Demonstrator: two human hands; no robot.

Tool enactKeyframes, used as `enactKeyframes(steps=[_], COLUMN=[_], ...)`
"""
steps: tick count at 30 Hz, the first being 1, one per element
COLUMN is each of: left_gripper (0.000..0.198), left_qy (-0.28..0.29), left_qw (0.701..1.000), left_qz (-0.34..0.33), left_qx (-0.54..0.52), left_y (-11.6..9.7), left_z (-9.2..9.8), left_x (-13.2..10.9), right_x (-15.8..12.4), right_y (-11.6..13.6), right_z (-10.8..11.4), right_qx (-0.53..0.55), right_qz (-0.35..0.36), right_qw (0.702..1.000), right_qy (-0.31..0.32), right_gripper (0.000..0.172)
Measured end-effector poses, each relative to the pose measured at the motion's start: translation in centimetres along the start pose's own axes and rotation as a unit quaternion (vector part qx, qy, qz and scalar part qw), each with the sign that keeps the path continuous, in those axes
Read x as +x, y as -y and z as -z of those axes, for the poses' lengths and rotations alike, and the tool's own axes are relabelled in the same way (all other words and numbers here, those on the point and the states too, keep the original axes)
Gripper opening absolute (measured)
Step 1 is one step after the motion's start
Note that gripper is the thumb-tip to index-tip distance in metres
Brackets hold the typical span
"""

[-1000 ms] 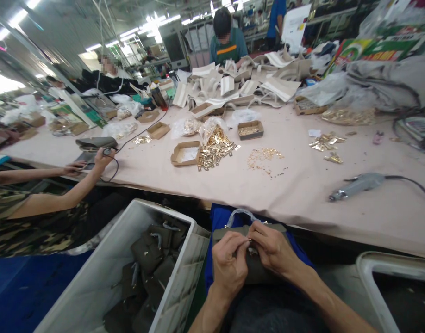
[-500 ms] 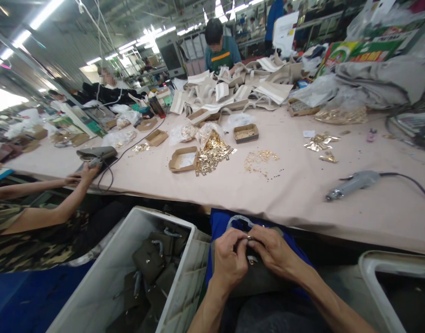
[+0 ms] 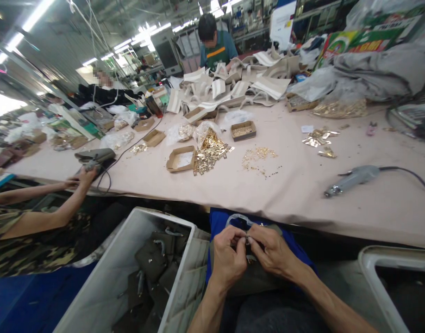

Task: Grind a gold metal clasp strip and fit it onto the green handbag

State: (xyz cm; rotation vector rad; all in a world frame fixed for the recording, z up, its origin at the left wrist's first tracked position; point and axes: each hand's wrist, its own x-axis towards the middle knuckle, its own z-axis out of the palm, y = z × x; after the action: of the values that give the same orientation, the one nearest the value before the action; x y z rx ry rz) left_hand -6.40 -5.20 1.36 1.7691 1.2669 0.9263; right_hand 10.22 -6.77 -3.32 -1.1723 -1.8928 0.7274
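Over my lap, my left hand and my right hand meet with fingertips pinched together on a small metal piece. Both hands are closed, and the fingers partly hide the piece. Beneath them lies a dark olive bag on blue cloth. The bag's handle, wrapped in clear plastic, arches up behind my fingers. A shiny metal fitting shows on the bag just below my fingertips.
A white bin with dark bags stands left, another bin right. On the table lie an electric screwdriver, gold hardware and an open box. A co-worker's hands hold a tool at left; another person sits opposite.
My fingers have shifted slightly around the small metal piece, which is now more covered. The camera view has moved a little. The person opposite has raised their head slightly.
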Motion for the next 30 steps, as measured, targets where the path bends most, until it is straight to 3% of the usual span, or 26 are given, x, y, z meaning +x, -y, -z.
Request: enactKeyframes(steps=[6,12,18,30], left_gripper=[0.015,0.012,0.006,0.009], left_qy=[-0.008,-0.006,-0.031,0.0], left_qw=[1.0,0.995,0.982,0.984], left_qz=[0.023,0.09,0.158,0.158], left_qx=[-0.007,-0.052,-0.096,-0.083], left_y=[0.1,1.2,2.9,3.1], left_z=[-0.2,-0.8,-1.2,-1.2], left_x=[0.3,0.4,1.1,1.1], right_x=[0.4,1.3,0.9,1.1], right_y=[0.9,0.9,0.5,0.3], right_z=[-0.3,0.3,1.3,0.6], right_qx=[-0.005,0.034,0.059,0.144], right_qz=[-0.04,-0.113,-0.127,-0.219], right_qw=[0.999,0.993,0.988,0.964], right_qy=[-0.025,0.009,0.058,0.052], right_gripper=[0.034,0.049,0.011,0.01])
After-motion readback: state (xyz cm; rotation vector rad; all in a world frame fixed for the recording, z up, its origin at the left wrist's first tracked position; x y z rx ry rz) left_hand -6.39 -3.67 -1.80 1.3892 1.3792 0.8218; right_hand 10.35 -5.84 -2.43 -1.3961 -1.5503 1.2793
